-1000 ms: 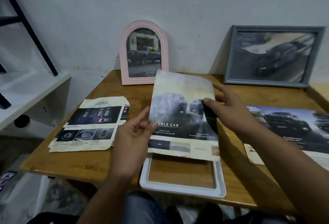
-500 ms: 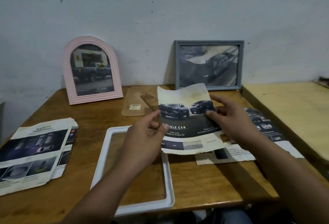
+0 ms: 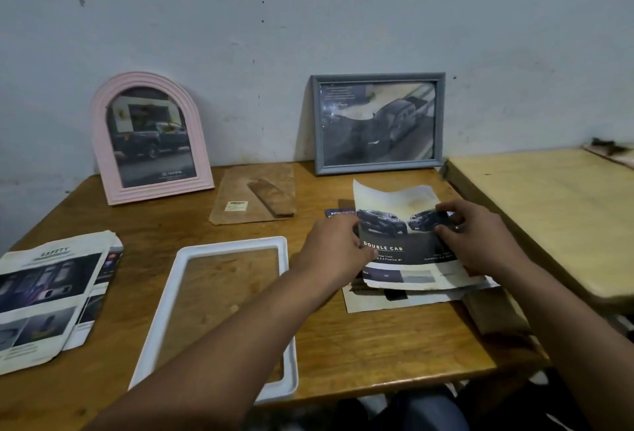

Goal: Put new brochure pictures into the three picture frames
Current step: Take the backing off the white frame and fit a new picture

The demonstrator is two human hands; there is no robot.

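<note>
A "Double Cab" brochure page (image 3: 399, 225) with two dark trucks is held over other brochure sheets (image 3: 387, 300) at the table's right. My left hand (image 3: 334, 247) pinches its left edge and my right hand (image 3: 475, 237) grips its right edge. A white rectangular frame (image 3: 164, 324) lies flat and without a picture at the front middle. A pink arched frame (image 3: 103, 156) and a grey frame (image 3: 377, 166) lean on the wall, each with a truck picture inside.
A brown backing board with its stand (image 3: 254, 194) lies between the leaning frames. A "Safety" brochure stack (image 3: 51, 293) sits at the left edge of the wooden table (image 3: 377, 355). A lighter wooden surface (image 3: 549, 211) adjoins on the right.
Both hands carried the Double Cab page from above the white frame to the right, lowering it onto the other brochure sheets. The view also swung to the right.
</note>
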